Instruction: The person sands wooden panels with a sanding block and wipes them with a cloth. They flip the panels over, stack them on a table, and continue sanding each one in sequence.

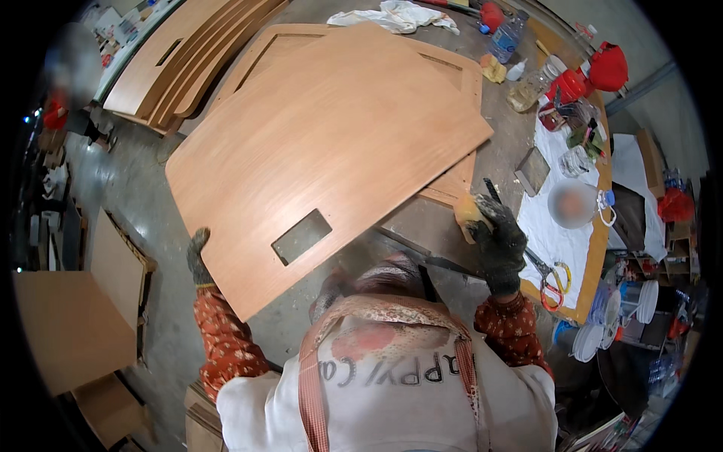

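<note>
A large light-brown wooden panel [324, 128] with a rectangular cutout lies tilted across the table. My left hand [198, 258], in a dark work glove, is closed on the panel's near-left edge. On the right, my right hand [498, 245], also gloved, is closed around a yellowish sponge [470, 209], apart from the panel's right edge. A dark narrow strip [492, 190] shows just beyond that glove; I cannot tell its kind. Beneath the panel, other wooden panels [456, 68] with recessed borders stick out. Scissors [553, 277] with red and yellow handles lie beside my right wrist.
Several curved panels [169, 64] are stacked at far left. On the right, a white cloth [553, 226] carries jars and a dark block [532, 171]. A water bottle [508, 38] and a glass jar [530, 88] stand farther back. Cardboard [68, 320] stands on the left floor.
</note>
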Action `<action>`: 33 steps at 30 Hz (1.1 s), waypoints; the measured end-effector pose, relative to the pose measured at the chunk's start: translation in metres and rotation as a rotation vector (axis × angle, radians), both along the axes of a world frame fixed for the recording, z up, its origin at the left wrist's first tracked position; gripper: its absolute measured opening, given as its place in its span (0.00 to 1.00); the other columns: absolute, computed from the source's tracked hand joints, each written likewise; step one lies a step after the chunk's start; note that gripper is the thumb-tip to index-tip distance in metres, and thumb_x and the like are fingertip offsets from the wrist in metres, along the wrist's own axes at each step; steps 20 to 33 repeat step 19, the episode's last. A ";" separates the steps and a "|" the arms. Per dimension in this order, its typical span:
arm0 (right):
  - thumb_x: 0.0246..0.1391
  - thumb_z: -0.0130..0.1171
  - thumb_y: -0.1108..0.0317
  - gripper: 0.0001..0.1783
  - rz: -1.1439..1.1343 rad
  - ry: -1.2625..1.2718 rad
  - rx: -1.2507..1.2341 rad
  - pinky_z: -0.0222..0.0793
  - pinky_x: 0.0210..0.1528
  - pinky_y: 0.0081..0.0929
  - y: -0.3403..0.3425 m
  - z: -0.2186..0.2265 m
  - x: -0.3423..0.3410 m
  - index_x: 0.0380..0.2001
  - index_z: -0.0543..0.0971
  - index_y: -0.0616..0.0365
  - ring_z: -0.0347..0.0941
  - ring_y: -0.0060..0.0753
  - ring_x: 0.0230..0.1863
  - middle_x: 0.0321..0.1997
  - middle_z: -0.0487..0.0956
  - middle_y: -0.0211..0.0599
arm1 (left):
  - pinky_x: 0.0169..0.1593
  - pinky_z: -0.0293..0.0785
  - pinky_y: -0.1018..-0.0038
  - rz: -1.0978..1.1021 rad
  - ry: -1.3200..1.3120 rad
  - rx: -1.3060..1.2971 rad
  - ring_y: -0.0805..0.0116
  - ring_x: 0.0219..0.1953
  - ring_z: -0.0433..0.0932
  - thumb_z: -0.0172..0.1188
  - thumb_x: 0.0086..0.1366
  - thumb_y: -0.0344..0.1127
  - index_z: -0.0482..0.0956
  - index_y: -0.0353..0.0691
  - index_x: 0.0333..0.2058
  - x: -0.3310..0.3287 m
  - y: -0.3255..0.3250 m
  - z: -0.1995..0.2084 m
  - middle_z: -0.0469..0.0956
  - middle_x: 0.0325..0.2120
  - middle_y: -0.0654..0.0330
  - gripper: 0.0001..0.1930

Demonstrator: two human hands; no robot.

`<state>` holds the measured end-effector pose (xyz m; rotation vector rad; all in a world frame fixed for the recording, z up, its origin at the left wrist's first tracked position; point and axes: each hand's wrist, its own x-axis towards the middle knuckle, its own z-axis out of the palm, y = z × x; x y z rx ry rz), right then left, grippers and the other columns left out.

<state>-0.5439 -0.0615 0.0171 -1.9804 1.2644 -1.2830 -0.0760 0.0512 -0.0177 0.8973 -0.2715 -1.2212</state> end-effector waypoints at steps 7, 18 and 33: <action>0.48 0.61 0.78 0.17 -0.073 -0.003 0.061 0.69 0.52 0.32 0.022 0.014 0.027 0.44 0.76 0.60 0.73 0.36 0.50 0.47 0.77 0.42 | 0.44 0.77 0.68 0.015 -0.212 0.061 0.62 0.38 0.78 0.60 0.56 0.37 0.72 0.32 0.45 0.072 -0.054 -0.044 0.78 0.37 0.53 0.20; 0.51 0.60 0.68 0.14 0.248 0.473 -0.361 0.67 0.52 0.38 0.017 0.030 0.143 0.43 0.78 0.53 0.72 0.46 0.49 0.47 0.77 0.41 | 0.42 0.77 0.71 0.017 -0.230 0.015 0.65 0.38 0.78 0.62 0.58 0.41 0.72 0.34 0.48 0.065 -0.124 -0.018 0.77 0.39 0.55 0.23; 0.51 0.60 0.67 0.14 0.274 0.570 -0.398 0.65 0.54 0.37 0.010 0.040 0.148 0.43 0.78 0.53 0.72 0.46 0.50 0.47 0.77 0.41 | 0.42 0.77 0.71 0.039 -0.260 -0.015 0.65 0.39 0.78 0.62 0.57 0.41 0.72 0.35 0.49 0.071 -0.125 -0.032 0.77 0.40 0.55 0.23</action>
